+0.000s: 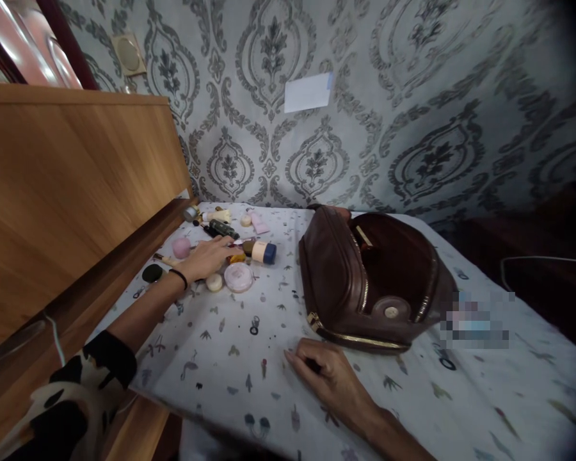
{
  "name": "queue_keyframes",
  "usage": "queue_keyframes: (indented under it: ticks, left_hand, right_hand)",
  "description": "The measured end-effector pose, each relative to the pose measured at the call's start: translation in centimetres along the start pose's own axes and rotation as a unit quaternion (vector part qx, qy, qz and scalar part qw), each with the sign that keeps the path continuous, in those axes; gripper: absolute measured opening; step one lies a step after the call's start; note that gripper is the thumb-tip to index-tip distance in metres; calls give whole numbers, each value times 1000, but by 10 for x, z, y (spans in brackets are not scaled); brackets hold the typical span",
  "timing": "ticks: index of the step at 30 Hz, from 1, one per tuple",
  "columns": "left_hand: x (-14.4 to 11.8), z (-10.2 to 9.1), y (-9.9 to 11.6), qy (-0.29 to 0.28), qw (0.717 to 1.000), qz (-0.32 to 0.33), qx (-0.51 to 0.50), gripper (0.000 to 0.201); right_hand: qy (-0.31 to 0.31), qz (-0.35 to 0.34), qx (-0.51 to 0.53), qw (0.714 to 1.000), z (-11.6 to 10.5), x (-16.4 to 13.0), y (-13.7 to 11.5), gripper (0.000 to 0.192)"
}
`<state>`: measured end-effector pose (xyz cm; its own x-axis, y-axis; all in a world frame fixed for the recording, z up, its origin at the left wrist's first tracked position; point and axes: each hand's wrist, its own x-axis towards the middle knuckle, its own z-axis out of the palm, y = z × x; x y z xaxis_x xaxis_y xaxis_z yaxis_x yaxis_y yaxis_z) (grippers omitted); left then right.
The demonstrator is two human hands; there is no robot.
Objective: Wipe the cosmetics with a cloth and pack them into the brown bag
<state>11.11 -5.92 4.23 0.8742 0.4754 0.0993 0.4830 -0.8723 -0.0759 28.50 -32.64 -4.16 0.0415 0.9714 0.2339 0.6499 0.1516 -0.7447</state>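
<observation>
My left hand point(210, 257) reaches over a group of cosmetics on the cloth, its fingers stretched out and touching or just above them; contact is hard to tell. By its fingertips are a bottle with a dark blue cap point(263, 251) and a small amber item point(237, 258). A round clear-lidded compact point(239, 277) and a small round cream-coloured pot point(214, 282) lie beside the palm. My right hand point(324, 371) rests on the cloth with fingers curled and nothing visible in them. Just beyond it sits a brown leather toiletry bag point(325, 269), unzipped, with a slim item point(365, 237) inside.
Around my left hand lie a pink sponge point(181, 247), a dark tube point(223, 228), a black round lid point(152, 273) and a pale tube point(218, 216). A wooden panel point(86, 153) borders the patterned cloth point(230, 384) on the left; a papered wall point(269, 166) stands behind.
</observation>
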Motion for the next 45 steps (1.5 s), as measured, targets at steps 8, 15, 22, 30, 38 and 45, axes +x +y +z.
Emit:
queue_keyframes:
  ticks: [8,15,22,30,38,45]
  left_hand:
    - [-18,-1,37,7,1000,19,15,30]
    - [-18,9,64,-48,996,-53,54,56]
    - [-12,15,67,-63,991,-119,18,57]
    - [-38,18,96,117,981,-83,-131,55]
    - [-46,20,121,186,974,-19,-125,45]
    - [-40,11,135,238,926,133,-260,27]
  right_hand:
    - [-5,21,10,1000,0,1,-3,42]
    - [-56,76,42,995,-8,28,-25,33]
    - [-9,174,449,876,26,53,-15,39]
    - [5,155,715,681,24,42,-8,68]
    - [10,158,751,642,24,42,-12,51]
    - [-5,156,703,694,23,38,-18,51]
